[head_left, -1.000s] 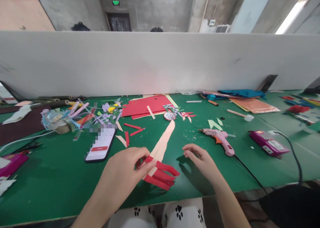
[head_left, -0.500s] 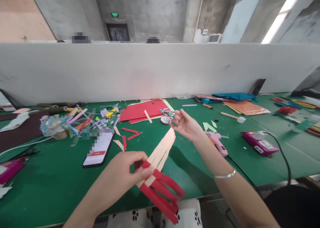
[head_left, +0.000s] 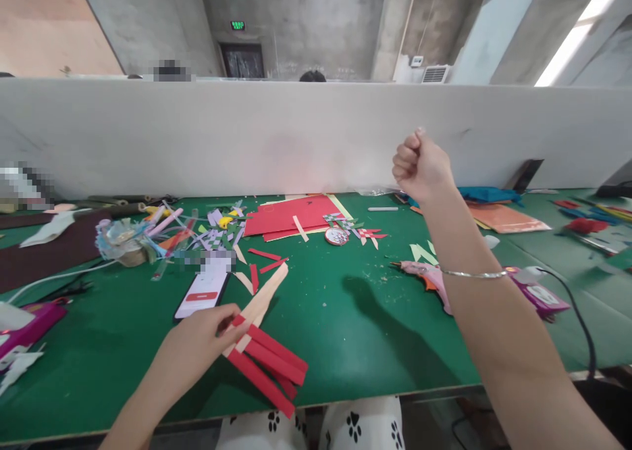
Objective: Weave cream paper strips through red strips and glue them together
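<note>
My left hand (head_left: pixel 205 335) pinches a woven piece of red and cream paper strips (head_left: pixel 271 358) near the table's front edge. Its loose red strips point down to the right, and the cream strips reach up and away. My right hand (head_left: pixel 422 167) is raised in front of the white partition, fingers curled into a fist; whatever may be inside is hidden. Beyond the woven piece lie loose red and cream paper strips (head_left: pixel 254 277). A phone (head_left: pixel 207 289) rests beside my left hand. Below my right forearm lies a pink glue gun (head_left: pixel 419 269).
Red paper sheets (head_left: pixel 291 216) lie at the back with a small round disc (head_left: pixel 336 236) and small woven pieces (head_left: pixel 368 233). Purple and green paper scraps (head_left: pixel 222 233) are at left. A purple power strip (head_left: pixel 538 292) sits right. The white partition (head_left: pixel 247 137) stands behind.
My right hand has gone from open fingers near the cream strips' tip up to a raised fist. My left hand has shifted left with the woven paper piece.
</note>
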Available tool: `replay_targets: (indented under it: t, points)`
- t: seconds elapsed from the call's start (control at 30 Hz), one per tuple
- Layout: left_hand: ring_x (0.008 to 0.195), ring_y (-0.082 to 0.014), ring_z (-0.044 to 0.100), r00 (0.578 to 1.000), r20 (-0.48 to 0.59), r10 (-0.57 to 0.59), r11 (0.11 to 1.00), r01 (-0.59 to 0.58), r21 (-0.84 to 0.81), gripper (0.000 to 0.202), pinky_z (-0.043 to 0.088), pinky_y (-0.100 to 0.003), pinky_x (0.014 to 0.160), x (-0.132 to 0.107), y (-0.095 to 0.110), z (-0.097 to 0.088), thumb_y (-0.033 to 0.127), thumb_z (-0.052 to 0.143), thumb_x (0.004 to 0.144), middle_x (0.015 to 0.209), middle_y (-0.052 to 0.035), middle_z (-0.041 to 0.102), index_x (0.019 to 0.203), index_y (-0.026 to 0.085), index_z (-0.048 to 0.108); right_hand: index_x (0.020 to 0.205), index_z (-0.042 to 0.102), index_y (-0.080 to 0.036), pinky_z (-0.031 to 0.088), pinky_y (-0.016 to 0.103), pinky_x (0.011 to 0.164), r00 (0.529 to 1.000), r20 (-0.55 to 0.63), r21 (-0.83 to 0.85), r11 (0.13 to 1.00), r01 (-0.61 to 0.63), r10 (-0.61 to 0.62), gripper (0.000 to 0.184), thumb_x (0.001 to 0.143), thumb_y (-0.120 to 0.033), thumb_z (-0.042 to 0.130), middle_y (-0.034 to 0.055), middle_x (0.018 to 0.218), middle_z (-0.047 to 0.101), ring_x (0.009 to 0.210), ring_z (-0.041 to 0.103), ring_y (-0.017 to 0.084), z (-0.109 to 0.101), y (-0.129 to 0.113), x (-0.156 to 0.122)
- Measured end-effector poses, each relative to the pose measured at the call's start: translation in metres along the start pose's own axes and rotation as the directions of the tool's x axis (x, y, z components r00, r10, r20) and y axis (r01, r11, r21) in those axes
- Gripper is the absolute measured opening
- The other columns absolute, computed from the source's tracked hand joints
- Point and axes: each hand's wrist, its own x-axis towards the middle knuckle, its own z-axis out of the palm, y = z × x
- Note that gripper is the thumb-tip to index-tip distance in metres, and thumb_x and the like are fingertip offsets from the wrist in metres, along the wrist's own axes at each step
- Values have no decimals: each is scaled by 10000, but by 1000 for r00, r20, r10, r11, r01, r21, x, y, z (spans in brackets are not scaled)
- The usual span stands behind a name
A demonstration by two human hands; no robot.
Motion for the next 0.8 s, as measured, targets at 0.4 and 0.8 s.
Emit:
replay_targets:
  t: [0.4, 0.8]
  points:
    - [546, -126, 479, 914, -315, 256, 816, -379, -437, 257, 365, -195, 528, 8, 47, -42, 420, 499, 713, 559, 31, 538, 622, 188, 562, 857, 598, -191, 436, 282, 721, 853, 295, -388, 869, -305, 431, 266, 744, -424, 536, 35, 843, 638, 802, 589, 136, -23, 108, -69]
    - [491, -129, 444, 981, -174, 81, 874, -154, -460, 278, 298, -216, 486, 60, 44, 60, 429, 437, 719, 507, 49, 403, 628, 170, 487, 1019, 515, -182, 439, 336, 704, 792, 258, -785, 598, -162, 554, 422, 729, -487, 480, 36, 801, 602, 704, 560, 143, -43, 151, -99]
